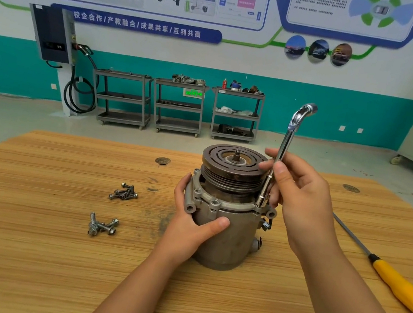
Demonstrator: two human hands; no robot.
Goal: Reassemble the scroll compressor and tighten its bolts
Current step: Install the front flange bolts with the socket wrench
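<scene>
One grey cast-metal scroll compressor [226,240] stands upright near the middle of the pale striped wooden table [31,238], its dark grooved pulley [233,161] on top with a threaded shaft stub at the centre. The left hand [191,224] grips the housing from the left, thumb laid across the front just under the flange. The right hand [300,195] holds one chrome L-shaped socket wrench [288,138], fingers curled round its shaft. The wrench stands tilted, with its lower socket end set on the flange at the compressor's right side and its bent end up in the air.

Two small heaps of bolts lie left of the compressor, apart from each other. The farther heap of dark bolts [124,192] is too tangled to count exactly. The nearer heap of silver flanged bolts [103,226] shows about four. One screwdriver with a yellow handle [393,283] lies on the right, slanting, its handle near the right border of the view.

The table's far edge runs close behind the compressor. Bare wood stretches left of the bolts and in the foreground between the forearms. Beyond a strip of floor, three grey metal trolleys [179,105] stand in a row against the teal wall.
</scene>
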